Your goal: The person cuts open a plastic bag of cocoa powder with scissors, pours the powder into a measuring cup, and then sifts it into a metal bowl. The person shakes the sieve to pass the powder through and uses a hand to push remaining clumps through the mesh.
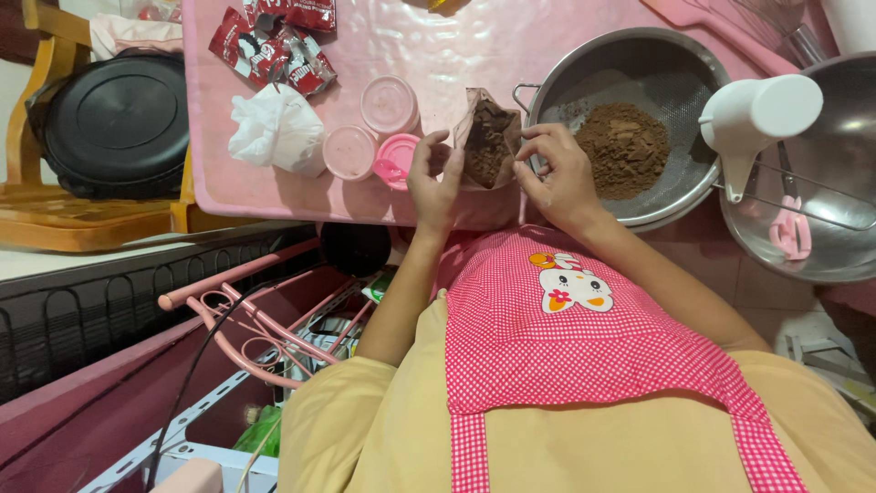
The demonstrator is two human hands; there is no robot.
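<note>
Fingers [438, 146] of the left hand [432, 178] pinch the left edge of an opened brown pouch [488, 137] of cocoa powder, and the right hand [558, 175] grips its right edge, holding it up over the pink table [456, 55]. At three o'clock from the pouch, just beside it, sits a metal sieve [630, 64] heaped with brown powder [625, 146]; at nine o'clock pink cups [390, 105] crowd close, and the table's near edge lies just under the wrists.

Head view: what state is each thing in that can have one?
Brown pouch: open, powder inside, held by left hand and right hand.
Sieve: holds a brown powder heap.
Pink cups: lidded.
Red wrappers: torn, crumpled.
Steel bowl: holds a pink utensil.
</note>
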